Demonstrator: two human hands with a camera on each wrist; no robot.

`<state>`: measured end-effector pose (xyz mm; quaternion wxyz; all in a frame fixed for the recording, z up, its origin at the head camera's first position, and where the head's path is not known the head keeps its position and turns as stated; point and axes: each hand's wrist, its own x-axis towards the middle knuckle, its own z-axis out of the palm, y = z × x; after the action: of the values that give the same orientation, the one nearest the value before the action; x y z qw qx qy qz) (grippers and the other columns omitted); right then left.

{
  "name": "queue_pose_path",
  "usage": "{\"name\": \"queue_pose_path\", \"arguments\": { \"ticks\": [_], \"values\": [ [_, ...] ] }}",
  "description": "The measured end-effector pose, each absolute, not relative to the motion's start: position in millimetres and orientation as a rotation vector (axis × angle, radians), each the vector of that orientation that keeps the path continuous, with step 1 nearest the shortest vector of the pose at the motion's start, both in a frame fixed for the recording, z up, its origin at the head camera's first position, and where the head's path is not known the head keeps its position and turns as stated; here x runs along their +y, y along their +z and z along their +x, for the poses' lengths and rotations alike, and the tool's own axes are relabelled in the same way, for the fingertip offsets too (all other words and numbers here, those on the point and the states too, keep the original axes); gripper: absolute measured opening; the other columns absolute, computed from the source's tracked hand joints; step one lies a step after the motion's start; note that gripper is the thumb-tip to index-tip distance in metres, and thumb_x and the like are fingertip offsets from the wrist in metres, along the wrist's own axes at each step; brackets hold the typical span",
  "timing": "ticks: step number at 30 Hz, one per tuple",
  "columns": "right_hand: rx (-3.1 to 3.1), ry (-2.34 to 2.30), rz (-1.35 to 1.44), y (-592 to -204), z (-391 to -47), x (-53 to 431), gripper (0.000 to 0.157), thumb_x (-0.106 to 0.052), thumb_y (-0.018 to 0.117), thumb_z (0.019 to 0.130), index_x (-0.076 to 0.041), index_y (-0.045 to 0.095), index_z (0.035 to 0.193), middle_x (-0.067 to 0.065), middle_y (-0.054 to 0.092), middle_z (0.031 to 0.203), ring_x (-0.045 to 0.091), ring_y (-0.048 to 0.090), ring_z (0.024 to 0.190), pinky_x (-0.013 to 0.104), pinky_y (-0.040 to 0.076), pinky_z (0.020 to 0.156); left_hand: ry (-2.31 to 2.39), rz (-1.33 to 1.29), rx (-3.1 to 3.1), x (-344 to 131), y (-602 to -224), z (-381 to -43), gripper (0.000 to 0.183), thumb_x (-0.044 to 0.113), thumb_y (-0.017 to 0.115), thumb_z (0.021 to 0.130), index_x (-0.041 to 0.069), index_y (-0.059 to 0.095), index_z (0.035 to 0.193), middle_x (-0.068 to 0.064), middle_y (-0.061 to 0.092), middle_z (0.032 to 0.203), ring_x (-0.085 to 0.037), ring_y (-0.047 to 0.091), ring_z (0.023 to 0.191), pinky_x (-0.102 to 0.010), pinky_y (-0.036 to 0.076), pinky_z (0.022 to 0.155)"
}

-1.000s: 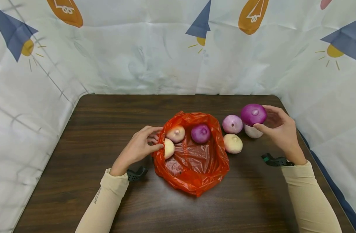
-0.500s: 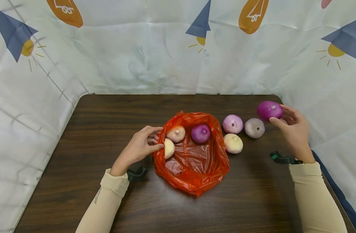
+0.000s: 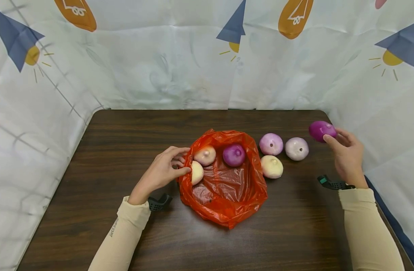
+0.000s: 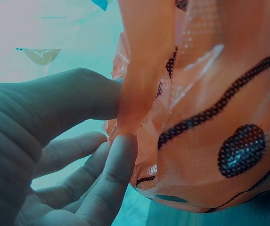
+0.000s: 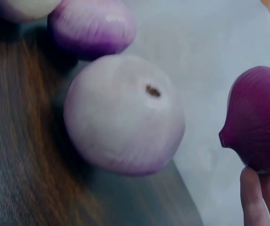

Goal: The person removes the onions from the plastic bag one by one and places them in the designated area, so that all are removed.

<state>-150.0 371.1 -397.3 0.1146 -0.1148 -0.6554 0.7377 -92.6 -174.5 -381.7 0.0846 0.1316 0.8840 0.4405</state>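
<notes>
Printed white cloth (image 3: 200, 75) backed the dark desk (image 3: 193, 244). From the head, the left grip (image 3: 163, 169) pinched the red bag (image 3: 223, 214) by its rim, seemingly keeping it wide around three onions (image 3: 234, 155); the right grip (image 3: 349, 154) held a purple onion (image 3: 320, 130), farther right than half a second earlier. Left wrist: the bag's edge sat between two digits (image 4: 124, 150). Right wrist: fingertips (image 5: 250, 188) touched that onion, apart from a pale onion (image 5: 120, 117).

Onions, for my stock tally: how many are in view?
7: three onions in the red bag, three loose onions on the table beside it, one purple onion in the right hand. The bag may hide others.
</notes>
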Motion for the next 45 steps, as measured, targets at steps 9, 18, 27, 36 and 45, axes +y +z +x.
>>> {"name": "queue_pose_path", "arguments": {
  "ticks": [9,18,27,36,45],
  "values": [
    [-1.974,2.146,-0.502,-411,-151,381,0.042,-0.014,0.079,0.091,-0.014,0.064,0.130,-0.006,0.060,0.111,0.004,0.061,0.094,0.007,0.056,0.077,1.316,0.388,2.630,-175,-383,-93,0.060,0.015,0.081,0.090,0.008,0.058,0.144,-0.013,0.061,0.124,-0.023,0.067,0.105,-0.042,0.062,0.095],
    [-2.081,2.088,-0.605,-425,-148,386,0.050,-0.021,0.080,0.091,-0.016,0.057,0.135,-0.008,0.056,0.111,0.002,0.061,0.091,0.005,0.055,0.076,1.318,0.381,2.625,-175,-383,-94,0.060,0.015,0.081,0.090,0.008,0.058,0.144,-0.013,0.061,0.125,-0.023,0.067,0.105,-0.043,0.061,0.096],
    [-2.070,2.150,-0.628,-435,-142,386,0.044,-0.020,0.081,0.090,-0.017,0.057,0.127,-0.007,0.057,0.107,-0.001,0.069,0.081,0.008,0.058,0.075,1.310,0.384,2.629,-174,-383,-93,0.060,0.015,0.081,0.090,0.007,0.058,0.145,-0.013,0.061,0.124,-0.023,0.067,0.106,-0.043,0.061,0.097],
    [-2.064,2.271,-0.576,-439,-137,389,0.033,-0.016,0.077,0.093,-0.016,0.057,0.119,-0.013,0.069,0.094,0.002,0.073,0.077,0.013,0.060,0.074,1.315,0.392,2.616,-174,-383,-94,0.060,0.015,0.081,0.090,0.008,0.057,0.145,-0.012,0.061,0.125,-0.023,0.066,0.105,-0.044,0.061,0.097],
    [-2.178,2.243,-0.599,-436,-136,393,0.032,-0.025,0.077,0.094,-0.017,0.057,0.117,-0.017,0.070,0.095,0.000,0.072,0.079,0.012,0.060,0.074,1.313,0.391,2.609,-174,-383,-94,0.061,0.016,0.081,0.091,0.008,0.057,0.146,-0.013,0.060,0.126,-0.024,0.066,0.106,-0.045,0.061,0.098]
  ]
}}
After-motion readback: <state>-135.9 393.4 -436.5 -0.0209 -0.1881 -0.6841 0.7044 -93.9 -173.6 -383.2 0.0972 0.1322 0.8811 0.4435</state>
